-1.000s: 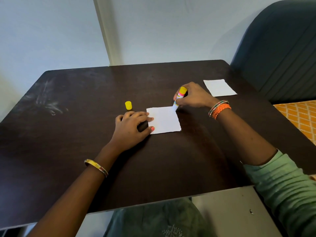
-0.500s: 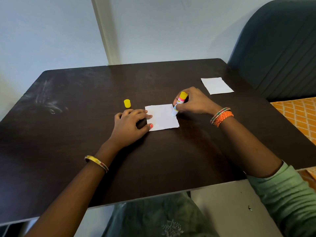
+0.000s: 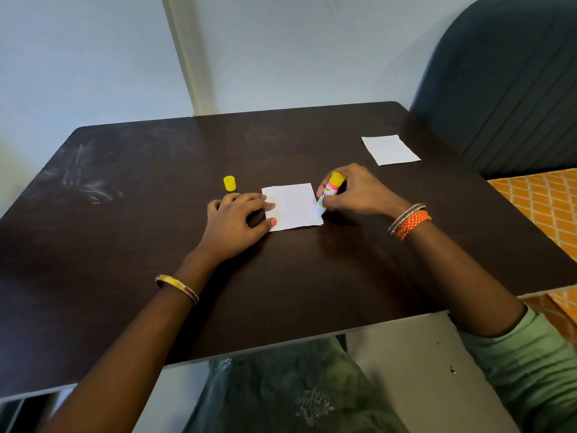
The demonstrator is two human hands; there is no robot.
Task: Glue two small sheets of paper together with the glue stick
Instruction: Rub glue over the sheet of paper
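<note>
Right hand (image 3: 356, 192) is curled round glue stick (image 3: 328, 195), tip on paper (image 3: 292, 206); label unreadable. Paper's left edge is pinned by left hand (image 3: 237, 223), fingers bent. Cap (image 3: 229, 183) stands far-left.

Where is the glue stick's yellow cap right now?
The yellow cap stands on the dark table, left of centre in the head view, just beyond the left hand and left of the near paper sheet.

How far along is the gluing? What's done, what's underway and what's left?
Done: the yellow cap is off, standing on the table. In hand: the right hand rubs the glue stick along the near sheet's right edge while the left hand pins it. Left: the second sheet lies apart, not yet pressed on.
</note>
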